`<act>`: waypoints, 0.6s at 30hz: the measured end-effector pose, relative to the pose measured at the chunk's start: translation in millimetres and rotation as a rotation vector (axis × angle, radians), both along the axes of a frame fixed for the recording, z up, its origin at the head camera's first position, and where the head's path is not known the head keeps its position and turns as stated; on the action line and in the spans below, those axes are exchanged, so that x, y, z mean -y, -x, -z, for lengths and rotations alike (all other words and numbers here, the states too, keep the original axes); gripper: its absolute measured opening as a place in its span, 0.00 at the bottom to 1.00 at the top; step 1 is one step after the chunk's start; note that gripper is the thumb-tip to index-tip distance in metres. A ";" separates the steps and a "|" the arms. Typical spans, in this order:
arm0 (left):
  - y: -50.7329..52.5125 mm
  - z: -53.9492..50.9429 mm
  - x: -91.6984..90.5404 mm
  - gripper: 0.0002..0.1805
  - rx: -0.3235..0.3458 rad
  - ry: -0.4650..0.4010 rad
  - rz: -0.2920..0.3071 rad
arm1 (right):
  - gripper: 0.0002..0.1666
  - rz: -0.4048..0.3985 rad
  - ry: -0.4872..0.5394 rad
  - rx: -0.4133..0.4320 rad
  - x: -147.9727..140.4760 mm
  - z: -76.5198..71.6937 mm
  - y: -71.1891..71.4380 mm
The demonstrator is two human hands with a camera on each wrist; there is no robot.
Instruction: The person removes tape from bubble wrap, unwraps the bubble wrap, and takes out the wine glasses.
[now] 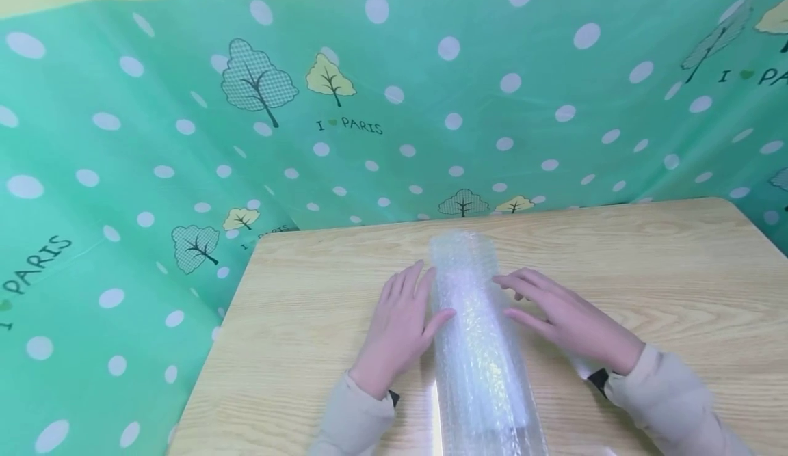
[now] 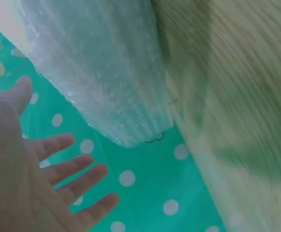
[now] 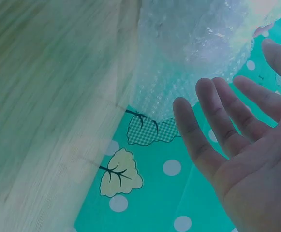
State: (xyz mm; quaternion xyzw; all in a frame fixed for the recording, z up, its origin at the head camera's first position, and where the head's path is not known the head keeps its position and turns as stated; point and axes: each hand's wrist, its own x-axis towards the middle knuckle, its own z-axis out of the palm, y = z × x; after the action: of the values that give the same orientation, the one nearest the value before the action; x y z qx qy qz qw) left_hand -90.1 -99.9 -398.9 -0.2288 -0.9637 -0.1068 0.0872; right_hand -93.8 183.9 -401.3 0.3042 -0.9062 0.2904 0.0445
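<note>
A long roll of clear bubble wrap (image 1: 477, 346) lies lengthwise on the wooden table, with a whitish core showing through its layers. Along its left side is my left hand (image 1: 400, 319), fingers straight and thumb reaching over the near edge of the wrap. On the opposite side my right hand (image 1: 554, 309) has its fingers loosely extended toward the wrap. Both wrist views show the palms facing the bubble wrap (image 2: 101, 72) with spread fingers and a gap between. What is inside the wrap cannot be made out.
The light wood table (image 1: 320, 346) extends to both sides of the roll. Behind it hangs a green curtain (image 1: 394, 100) with white dots and printed trees. The wrap's far end comes close to the table's back edge.
</note>
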 end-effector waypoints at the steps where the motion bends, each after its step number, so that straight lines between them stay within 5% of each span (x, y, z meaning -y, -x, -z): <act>1: 0.1 0.0 -1.0 0.41 -0.005 0.007 0.002 | 0.27 -0.005 0.003 -0.005 1.1 -0.4 0.6; 18: -10.5 -1.5 -11.1 0.38 0.074 -0.043 0.059 | 0.20 -0.053 0.028 -0.060 13.8 -0.5 0.6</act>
State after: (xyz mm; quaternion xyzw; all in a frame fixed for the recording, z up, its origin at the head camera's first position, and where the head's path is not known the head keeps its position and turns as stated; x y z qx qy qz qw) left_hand -79.6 -88.7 -397.4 -0.2508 -0.9566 -0.1383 0.0531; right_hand -94.3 170.2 -400.8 0.3359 -0.8920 0.2947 0.0681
